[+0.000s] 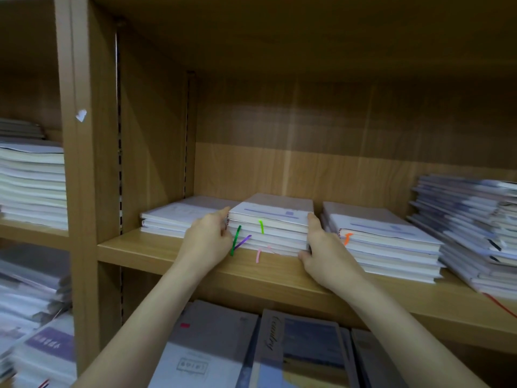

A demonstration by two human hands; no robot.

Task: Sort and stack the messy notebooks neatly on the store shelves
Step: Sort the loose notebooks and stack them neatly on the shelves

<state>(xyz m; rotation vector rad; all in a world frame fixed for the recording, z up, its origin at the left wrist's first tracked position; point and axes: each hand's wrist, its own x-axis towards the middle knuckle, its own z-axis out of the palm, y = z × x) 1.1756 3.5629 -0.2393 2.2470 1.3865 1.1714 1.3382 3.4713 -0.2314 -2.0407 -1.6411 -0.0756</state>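
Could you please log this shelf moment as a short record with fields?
setting: wooden shelf holding notebook stacks
left hand: fingers curled round the left side of the middle stack
right hand: pressing flat against that stack's right side
ribbons: green, purple and pink bookmarks hang from its front
neighbours: low left stack; taller right stack
far right: untidy pile

A wood-grain shelf unit fills the view, its upright divider [84, 163] carrying a small white sticker [81, 115], slotted metal rails running up the side panel [151, 130], a paler band of light across the back panel [335, 169] and shadow under the board above.
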